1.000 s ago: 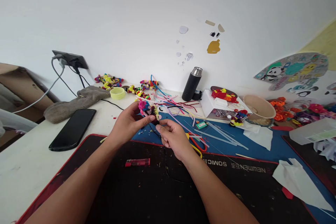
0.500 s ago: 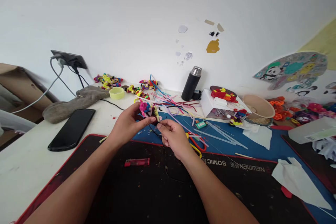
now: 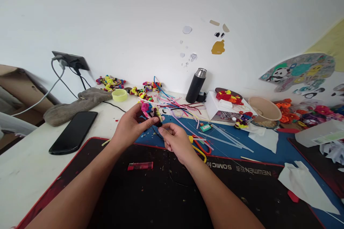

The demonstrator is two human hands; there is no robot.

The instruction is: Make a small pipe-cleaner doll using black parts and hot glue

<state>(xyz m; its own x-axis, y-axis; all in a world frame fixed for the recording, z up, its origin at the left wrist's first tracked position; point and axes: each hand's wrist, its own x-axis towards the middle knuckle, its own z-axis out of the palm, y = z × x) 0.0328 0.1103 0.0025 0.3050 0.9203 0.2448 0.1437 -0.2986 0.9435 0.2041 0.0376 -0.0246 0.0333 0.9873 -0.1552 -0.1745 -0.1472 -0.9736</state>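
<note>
Cluttered desk [image 3: 24, 171]; both hands pinch pipe-cleaner figure [image 3: 151, 111] mid-mat.

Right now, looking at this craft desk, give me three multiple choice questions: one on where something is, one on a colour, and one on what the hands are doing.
1. Where does the black phone lie?
A. On the white table left of the black mat
B. On the blue mat beside the flask
C. Propped against the wall

2. What colour is the lighter on the black mat?
A. Green
B. Red
C. White

3. What is the left hand doing?
A. Resting flat on the mat
B. Holding the phone
C. Pinching a small fuzzy multicoloured figure

Answers:
1. A, the phone lies flat on the white table, left of the mat's red edge.
2. B, its body is red with a silver end.
3. C, the fingers close on the figure while the right hand pinches a thin dark strand just below it.
</note>
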